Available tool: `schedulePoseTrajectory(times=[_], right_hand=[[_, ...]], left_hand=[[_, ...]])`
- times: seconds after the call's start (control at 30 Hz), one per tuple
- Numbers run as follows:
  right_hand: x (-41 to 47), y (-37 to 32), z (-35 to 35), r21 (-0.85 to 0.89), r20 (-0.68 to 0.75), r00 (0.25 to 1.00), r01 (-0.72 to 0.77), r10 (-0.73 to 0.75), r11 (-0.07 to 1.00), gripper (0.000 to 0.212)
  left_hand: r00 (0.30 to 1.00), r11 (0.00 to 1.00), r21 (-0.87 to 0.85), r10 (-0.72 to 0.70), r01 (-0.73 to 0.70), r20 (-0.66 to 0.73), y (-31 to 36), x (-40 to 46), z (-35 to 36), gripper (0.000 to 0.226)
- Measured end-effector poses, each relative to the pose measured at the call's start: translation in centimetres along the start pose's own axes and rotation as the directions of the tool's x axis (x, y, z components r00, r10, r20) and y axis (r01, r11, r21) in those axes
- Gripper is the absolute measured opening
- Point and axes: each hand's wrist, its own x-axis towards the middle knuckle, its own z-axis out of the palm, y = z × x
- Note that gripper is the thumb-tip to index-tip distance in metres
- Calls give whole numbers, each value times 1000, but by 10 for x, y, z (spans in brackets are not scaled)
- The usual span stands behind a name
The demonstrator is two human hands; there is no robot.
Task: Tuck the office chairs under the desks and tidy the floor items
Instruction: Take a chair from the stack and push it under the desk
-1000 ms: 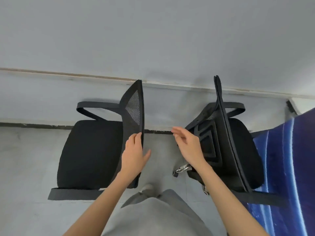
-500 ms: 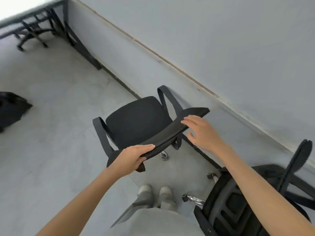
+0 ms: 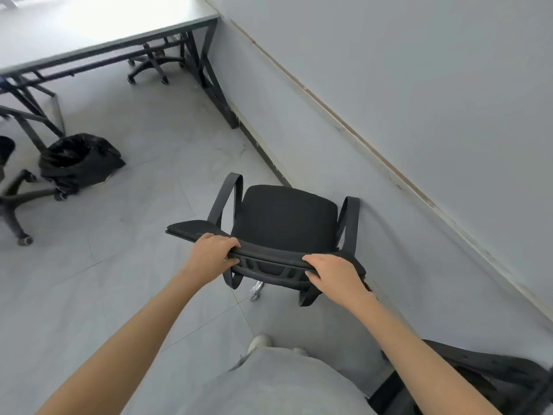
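Your left hand (image 3: 214,253) and right hand (image 3: 333,272) are both clamped over the top edge of the chair (image 3: 285,218) backrest, fingers curled over the front, thumbs behind. Chair sits w/ its seat facing away from you, right armrest just beside the wall (image 3: 419,100). Desk (image 3: 98,28) is well ahead, another chair base already under it. Bin bag (image 3: 79,163) lies on the floor off to the left, near the route. Risks, imo: armrest scrapes the wall if you push straight; casters snag the bag if you swing wide left; second chair (image 3: 478,375) behind-right could catch your leg.
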Motion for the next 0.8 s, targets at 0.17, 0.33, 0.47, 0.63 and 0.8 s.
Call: schedulePoseTrajectory(times=[0.17,0.33,0.47,0.63,0.8], right_hand=[[16,-28,18,9,-6,998,-56,56,998,20],[15,-40,31,-31,-5,997,-76,76,997,24],[9,-51,41,-46,26,1000,-7,8,999,28],[2,-64,46,-44,74,990,121,-117,992,30],[5,-64,43,-58,154,955,266,-255,962,33]], left_hand=[[994,997,29,-76,78,-80,-19,5,-4,5],[997,996,48,-79,80,-26,-31,-12,-5,9],[992,991,89,-90,98,-91,-40,-49,2,10],[985,998,43,-47,54,-166,-46,-106,14,23],[988,995,-12,-103,102,-118,-64,-148,20,29]])
